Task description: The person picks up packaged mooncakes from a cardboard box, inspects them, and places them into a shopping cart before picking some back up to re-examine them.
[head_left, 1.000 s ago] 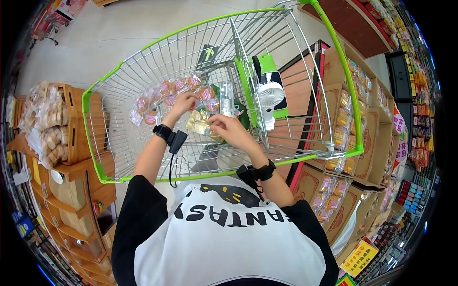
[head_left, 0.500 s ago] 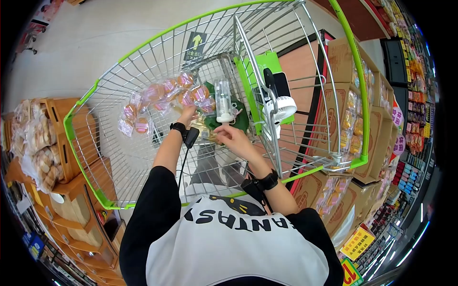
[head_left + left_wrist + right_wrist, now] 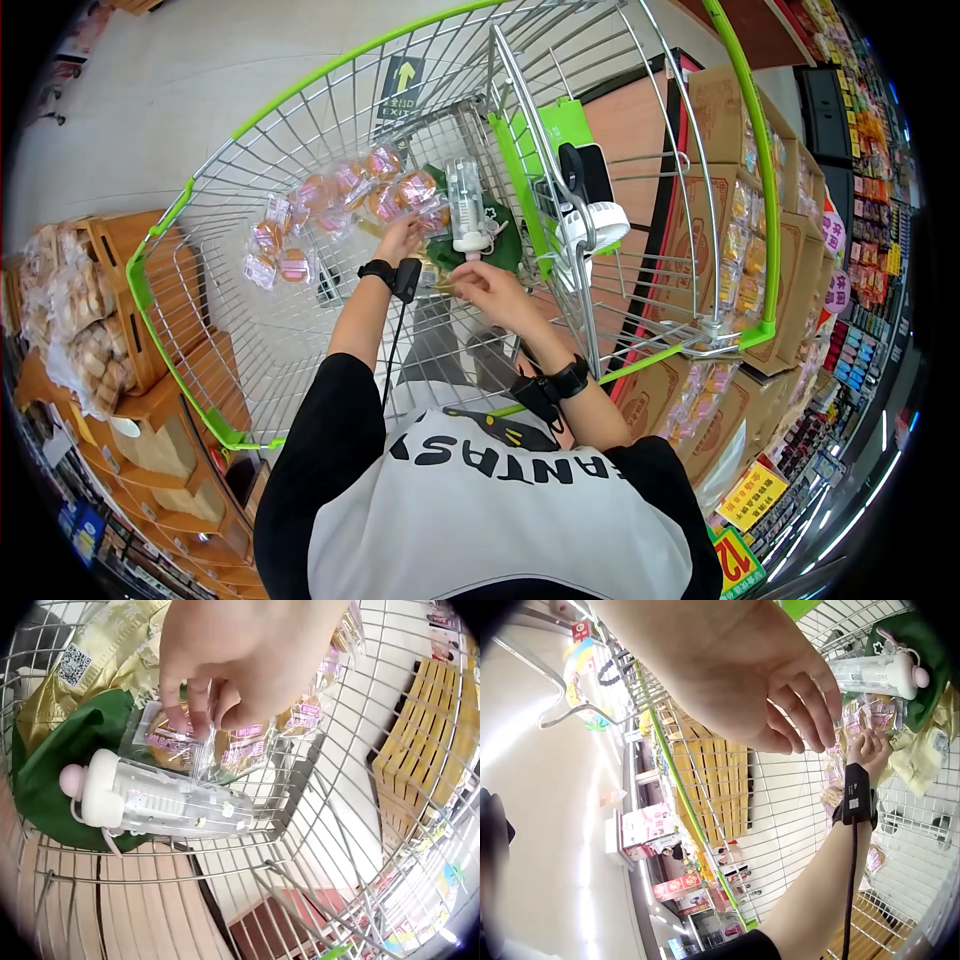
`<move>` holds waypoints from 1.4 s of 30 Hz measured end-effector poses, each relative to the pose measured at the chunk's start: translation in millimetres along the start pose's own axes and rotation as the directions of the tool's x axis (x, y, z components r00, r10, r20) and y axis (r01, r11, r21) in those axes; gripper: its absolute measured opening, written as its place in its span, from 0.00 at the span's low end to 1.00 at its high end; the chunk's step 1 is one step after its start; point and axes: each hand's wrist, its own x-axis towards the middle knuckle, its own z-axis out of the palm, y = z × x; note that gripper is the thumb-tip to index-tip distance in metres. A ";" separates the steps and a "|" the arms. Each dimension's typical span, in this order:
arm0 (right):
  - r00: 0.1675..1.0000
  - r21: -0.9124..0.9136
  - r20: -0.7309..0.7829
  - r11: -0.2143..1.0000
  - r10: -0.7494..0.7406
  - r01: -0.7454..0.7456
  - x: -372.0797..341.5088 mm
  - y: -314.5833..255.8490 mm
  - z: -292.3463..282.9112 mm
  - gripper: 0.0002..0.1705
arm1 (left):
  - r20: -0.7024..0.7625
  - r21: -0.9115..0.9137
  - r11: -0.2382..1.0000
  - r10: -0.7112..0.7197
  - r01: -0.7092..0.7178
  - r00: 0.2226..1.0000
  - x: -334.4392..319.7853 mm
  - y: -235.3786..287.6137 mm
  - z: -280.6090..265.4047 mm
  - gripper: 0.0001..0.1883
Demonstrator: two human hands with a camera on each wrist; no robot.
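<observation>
Inside the cart, my left hand [image 3: 400,240] [image 3: 240,656] reaches down to the wrapped round buns [image 3: 410,190] [image 3: 244,742], its thumb and fingertips pinching a clear wrapper. My right hand [image 3: 492,292] [image 3: 742,682] hovers beside the bottle's capped end, fingers loosely bent and holding nothing. The clear bottle [image 3: 467,205] [image 3: 180,799] lies on a green bag [image 3: 503,245] [image 3: 45,780]. A gold packet [image 3: 112,645] [image 3: 919,761] rests next to the green bag, mostly covered by my hands in the head view.
Green-edged cart wire [image 3: 290,90] surrounds both hands. A white fan [image 3: 595,228] and a black phone-like device [image 3: 592,175] are at the child-seat section. Bagged bread on a wooden stand [image 3: 165,290] is at the left; cardboard boxes [image 3: 700,225] line the right.
The cart and its contents have shifted in the head view. My left hand has come down to the buns' near end; my right hand has drawn away from the gold packet.
</observation>
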 end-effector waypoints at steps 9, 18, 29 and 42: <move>0.998 -0.071 0.049 0.997 -0.036 0.039 2.1 0.8 1.2 0.12 | 0.167 0.084 0.975 0.189 -0.205 0.968 -64.8 56.5 40.9 0.17; 0.997 -0.169 0.061 0.984 -0.042 0.052 1.0 6.3 0.9 0.14 | 0.437 0.453 0.763 0.261 -0.461 0.861 -210.7 110.0 75.6 0.15; 0.966 -0.084 0.117 0.967 -0.231 0.242 -52.2 -39.6 2.2 0.22 | 0.851 -0.007 0.407 0.482 -0.913 0.208 -393.7 120.1 100.8 0.18; 0.920 0.727 0.128 0.666 -0.369 0.166 -167.1 -62.0 -55.4 0.21 | 0.911 -0.137 0.790 0.337 -0.597 0.236 -389.9 29.8 163.8 0.22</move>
